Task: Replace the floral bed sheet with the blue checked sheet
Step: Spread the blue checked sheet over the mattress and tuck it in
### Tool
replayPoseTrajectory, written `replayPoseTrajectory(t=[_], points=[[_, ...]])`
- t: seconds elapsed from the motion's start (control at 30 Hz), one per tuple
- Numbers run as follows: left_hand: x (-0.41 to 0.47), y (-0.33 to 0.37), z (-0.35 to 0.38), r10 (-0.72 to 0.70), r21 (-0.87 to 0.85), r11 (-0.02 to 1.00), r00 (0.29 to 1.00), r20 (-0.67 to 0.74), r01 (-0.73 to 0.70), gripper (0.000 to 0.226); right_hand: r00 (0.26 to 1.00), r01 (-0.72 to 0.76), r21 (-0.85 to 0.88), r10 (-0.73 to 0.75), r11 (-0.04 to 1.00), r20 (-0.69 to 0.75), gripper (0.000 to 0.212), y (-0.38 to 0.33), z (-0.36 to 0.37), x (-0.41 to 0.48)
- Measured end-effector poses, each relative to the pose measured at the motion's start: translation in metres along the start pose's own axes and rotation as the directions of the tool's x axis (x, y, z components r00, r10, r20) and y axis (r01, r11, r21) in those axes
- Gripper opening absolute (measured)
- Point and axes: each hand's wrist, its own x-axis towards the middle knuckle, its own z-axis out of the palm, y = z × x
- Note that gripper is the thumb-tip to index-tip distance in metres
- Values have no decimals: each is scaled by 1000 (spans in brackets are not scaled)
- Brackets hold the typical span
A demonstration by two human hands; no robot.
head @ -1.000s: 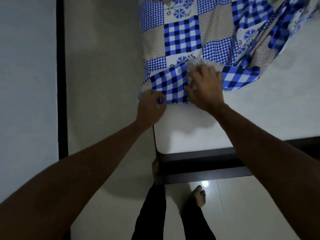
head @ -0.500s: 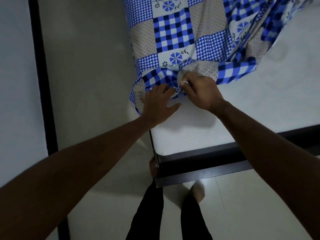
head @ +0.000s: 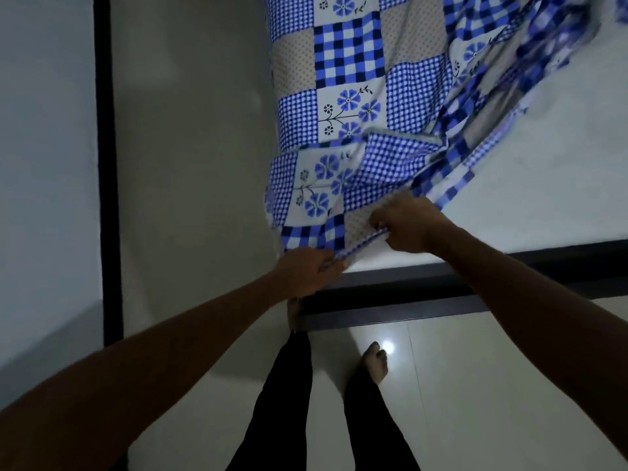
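The grip of the left hand [head: 307, 271] is pinching the hem [head: 360, 244] of the blue checked sheet [head: 350, 62], with the fingers curled around the cloth. The grip of the right hand [head: 404, 226] is pinching the same hem a little further along. The hem is running tight between them, just over the near corner of the mattress [head: 543, 205].

The sheet is lying over the left part of the mattress and hanging down its left side. Toward the right of the mattress it is bunching in folds, and the rest of the mattress is showing bare and white. No floral sheet is showing on it.

I am judging the sheet to be light, thin and very soft, so it is keeping no shape and is following every pull. The best place for holding seems to be the hem near the corner, with the hands apart, because a pinch in the middle is only making more folds. It may also slide on the smooth mattress.
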Motion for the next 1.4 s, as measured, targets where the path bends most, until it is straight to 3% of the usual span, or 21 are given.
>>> replayPoseTrajectory(t=[0.1,0.2,0.3,0.4,0.5,0.57,0.63,0.67,0.73,0.8,0.87,0.93,1.07,1.23,1.33,1.4], points=[[-40,7,48,-96,35,995,985,145,92,46,991,21,3,-21,1000,-129,35,3,21,-29],[-60,31,88,-218,-113,961,942,255,253,30,981,0,-34,-7,999,-194,38,23,42,-54],[-68,65,112,-254,-169,929,901,353,328,36,973,-22,-80,3,997,-229,52,52,61,-79],[-65,95,119,-212,-131,951,898,386,281,36,983,-150,-67,141,986,-114,43,70,69,-105],[-49,106,115,-180,-80,968,876,448,240,36,953,-284,-39,286,958,99,37,79,71,-129],[-36,107,112,-172,99,985,849,500,142,30,926,-288,-64,295,955,235,36,80,79,-149],[-25,111,113,-242,364,930,813,530,40,46,914,-270,-95,286,958,290,33,78,97,-170],[-21,115,114,-257,452,892,816,518,-7,51,907,-272,-95,288,958,306,33,78,106,-179],[-13,134,118,-181,491,869,891,417,-53,52,903,-291,-54,293,955,314,35,81,122,-195],[0,153,126,-53,368,928,958,281,-56,66,923,-308,40,288,951,256,37,85,132,-204],[15,175,137,93,233,962,972,215,-143,86,952,-288,146,266,946,154,36,84,138,-210],[29,202,150,188,229,947,965,181,-228,82,966,-257,224,244,940,84,33,80,141,-214],[55,242,152,112,100,987,986,120,-124,28,976,-198,271,214,942,-30,26,84,139,-221],[65,253,141,126,26,991,986,113,-130,35,974,-173,286,207,942,-91,24,110,140,-237],[51,257,139,113,-12,994,991,78,-112,44,933,-224,265,285,938,-218,26,136,146,-238],[41,251,146,81,28,996,987,137,-85,41,886,-278,277,356,920,-295,23,157,146,-236]])
